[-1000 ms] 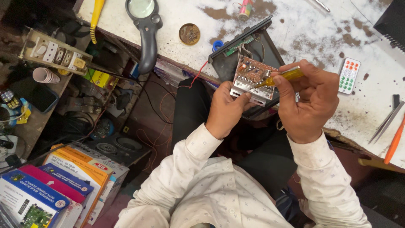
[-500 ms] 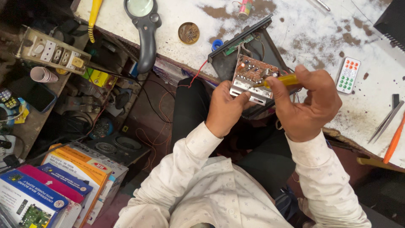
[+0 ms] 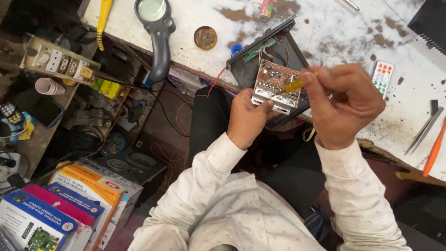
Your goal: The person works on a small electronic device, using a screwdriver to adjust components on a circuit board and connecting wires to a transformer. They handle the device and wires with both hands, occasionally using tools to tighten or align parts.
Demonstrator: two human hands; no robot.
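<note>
Left hand (image 3: pixel 247 118) gripping circuit board (image 3: pixel 276 86), right hand (image 3: pixel 341 104) – yellow screwdriver (image 3: pixel 293 85) on it

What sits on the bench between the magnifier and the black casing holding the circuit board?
In the head view, a small round brown tin and a blue ring-shaped piece.

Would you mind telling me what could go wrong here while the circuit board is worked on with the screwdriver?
The circuit board is steadied only by the left hand at the table's edge, so it might slip off. The right hand angles the yellow screwdriver onto the board, where its tip could skid across parts. The red wire dangling below could snag.
</note>
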